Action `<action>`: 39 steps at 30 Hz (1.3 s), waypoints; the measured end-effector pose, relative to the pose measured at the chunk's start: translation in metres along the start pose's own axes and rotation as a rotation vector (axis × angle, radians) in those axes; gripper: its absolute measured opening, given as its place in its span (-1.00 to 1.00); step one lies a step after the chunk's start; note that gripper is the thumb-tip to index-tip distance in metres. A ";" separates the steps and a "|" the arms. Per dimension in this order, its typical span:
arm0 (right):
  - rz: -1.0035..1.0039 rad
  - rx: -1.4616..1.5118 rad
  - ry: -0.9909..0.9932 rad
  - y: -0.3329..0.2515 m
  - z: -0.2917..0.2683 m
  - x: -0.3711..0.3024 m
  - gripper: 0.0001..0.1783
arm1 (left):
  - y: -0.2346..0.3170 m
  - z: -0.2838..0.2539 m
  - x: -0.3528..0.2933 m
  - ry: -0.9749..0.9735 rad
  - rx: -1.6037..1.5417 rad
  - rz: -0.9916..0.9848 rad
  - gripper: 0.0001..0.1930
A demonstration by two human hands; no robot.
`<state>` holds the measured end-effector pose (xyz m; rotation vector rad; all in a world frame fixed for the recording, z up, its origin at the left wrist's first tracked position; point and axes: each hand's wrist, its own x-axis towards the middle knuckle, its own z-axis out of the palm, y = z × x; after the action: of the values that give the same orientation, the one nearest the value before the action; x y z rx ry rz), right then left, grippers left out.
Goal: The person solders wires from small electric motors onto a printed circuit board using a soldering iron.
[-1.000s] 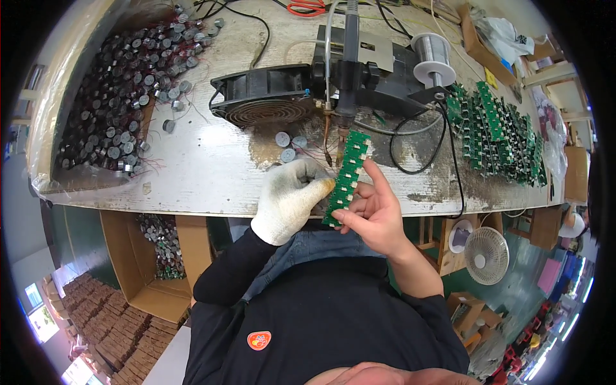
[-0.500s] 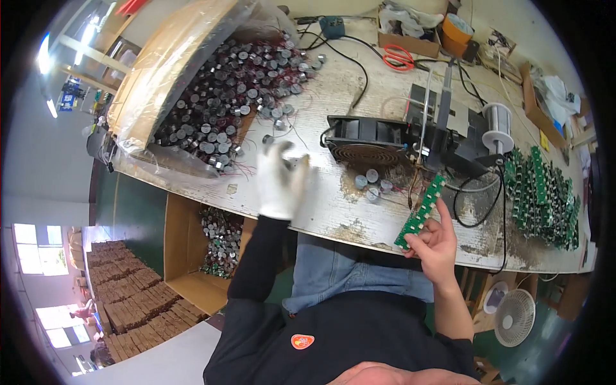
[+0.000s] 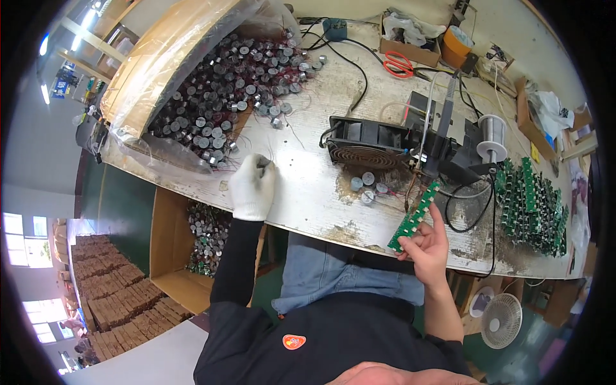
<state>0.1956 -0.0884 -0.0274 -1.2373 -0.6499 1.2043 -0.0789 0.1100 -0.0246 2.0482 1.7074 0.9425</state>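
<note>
My gloved left hand is closed near the front edge of the table, beside the plastic-lined box. Thin wires stick up from its fingertips, and the small silver wired part they pinch is mostly hidden. A heap of such round silver parts with thin red wires spills from the box onto the table. My bare right hand holds a narrow green circuit board by its lower end, tilted, with the index finger stretched along it. The board's upper end is just below the tip of a soldering machine.
A black fan stands left of the machine, with several silver parts before it. A solder spool and piled green boards are at right. Red-handled scissors lie behind. Below the table edge sits a carton of parts.
My left hand has moved left and toward the table's front edge, its fingers closing. One loose silver part is gone from the table. My right hand keeps the board near the machine.
</note>
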 end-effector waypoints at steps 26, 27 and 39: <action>-0.019 0.016 0.007 0.003 -0.004 0.001 -0.07 | 0.034 -0.005 -0.027 -0.303 -0.922 -0.310 -0.67; -0.017 0.014 0.007 0.003 -0.004 0.001 -0.07 | 0.035 -0.003 -0.028 -0.317 -0.951 -0.370 -0.66; -0.018 0.038 -0.033 0.003 -0.007 -0.001 -0.07 | 0.084 0.027 -0.064 -0.271 -0.387 0.206 -0.86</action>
<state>0.2003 -0.0917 -0.0318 -1.1801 -0.6585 1.2192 -0.0031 0.0336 -0.0109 2.0016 1.0963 0.9200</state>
